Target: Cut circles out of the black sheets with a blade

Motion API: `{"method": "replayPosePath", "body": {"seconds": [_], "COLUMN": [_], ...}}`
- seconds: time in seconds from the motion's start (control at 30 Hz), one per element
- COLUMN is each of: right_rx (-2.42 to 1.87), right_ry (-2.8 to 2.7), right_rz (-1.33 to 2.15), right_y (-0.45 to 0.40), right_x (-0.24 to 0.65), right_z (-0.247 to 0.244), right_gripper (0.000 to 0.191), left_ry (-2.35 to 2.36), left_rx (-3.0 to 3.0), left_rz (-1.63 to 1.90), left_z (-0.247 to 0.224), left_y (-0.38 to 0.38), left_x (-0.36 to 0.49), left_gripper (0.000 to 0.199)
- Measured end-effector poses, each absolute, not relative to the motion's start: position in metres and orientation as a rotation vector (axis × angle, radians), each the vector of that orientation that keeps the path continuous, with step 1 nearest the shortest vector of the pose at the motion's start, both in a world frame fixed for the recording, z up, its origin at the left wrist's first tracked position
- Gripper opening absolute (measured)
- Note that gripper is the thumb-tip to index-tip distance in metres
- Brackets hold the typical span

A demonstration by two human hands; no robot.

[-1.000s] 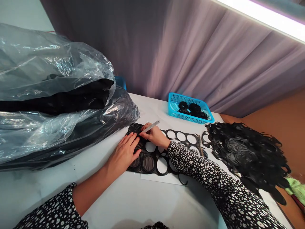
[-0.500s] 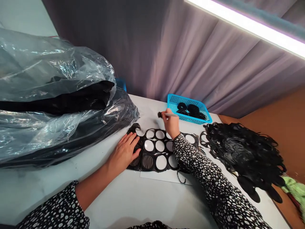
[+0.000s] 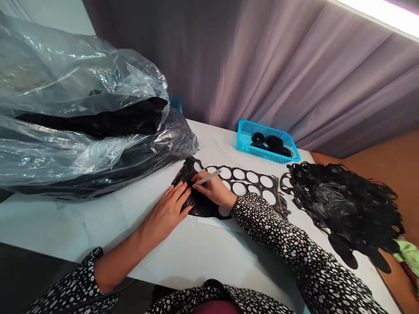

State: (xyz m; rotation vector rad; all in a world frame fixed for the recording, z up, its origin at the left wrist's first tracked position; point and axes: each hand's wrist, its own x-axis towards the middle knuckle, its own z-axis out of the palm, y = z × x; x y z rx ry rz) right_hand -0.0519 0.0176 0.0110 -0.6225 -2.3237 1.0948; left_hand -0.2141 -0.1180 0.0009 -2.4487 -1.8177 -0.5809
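My left hand [image 3: 172,207] lies with fingers spread over the left end of a thin black sheet [image 3: 193,185] on the table. Rows of round holes in the sheet show white beneath. My right hand [image 3: 211,187] grips a slim grey tool [image 3: 210,176] like a pen, its rear end pointing up to the right. The fingers rest at the sheet's left part, just beside my left fingertips. The tool's working tip is hidden by the hand. A white board [image 3: 216,223] shows under the sheet's near edge.
A blue mesh basket [image 3: 240,141] with black rings or discs stands at the back. On the right lies a heap of black cut-out scraps [image 3: 347,209]. A large clear plastic bag [image 3: 108,131] with black material fills the left. Behind hangs a grey curtain [image 3: 262,56].
My right hand has come from near the basket, where a small black piece was at the tool, down and left to the sheet. My left hand stays on the sheet. The view has shifted.
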Motion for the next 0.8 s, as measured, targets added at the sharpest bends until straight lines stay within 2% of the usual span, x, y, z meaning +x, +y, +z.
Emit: {"method": "replayPosePath", "body": {"seconds": [0.17,0.53,0.63,0.8], "right_rx": [-0.696,-0.687,-0.669,-0.565], "right_ry": [-2.251,-2.247,-2.300,-2.578], "right_rz": [1.243,1.243,1.116,0.652], "right_y": [0.025,0.027,0.017,0.007], "right_x": [-0.050,-0.051,-0.054,-0.054], "right_z": [0.010,0.010,0.011,0.011], "right_gripper": [0.009,0.012,0.012,0.012], "left_ry": [-1.781,-1.809,-1.812,-1.814], "left_rx": [-2.454,-2.454,-2.460,-2.471], "left_rz": [-0.537,-0.593,-0.572,-0.589], "left_z": [-0.001,-0.002,-0.001,0.001], "left_y": [-0.117,-0.118,-0.118,-0.118], "left_x": [-0.218,-0.218,-0.218,-0.219], "left_gripper": [0.042,0.040,0.040,0.040]}}
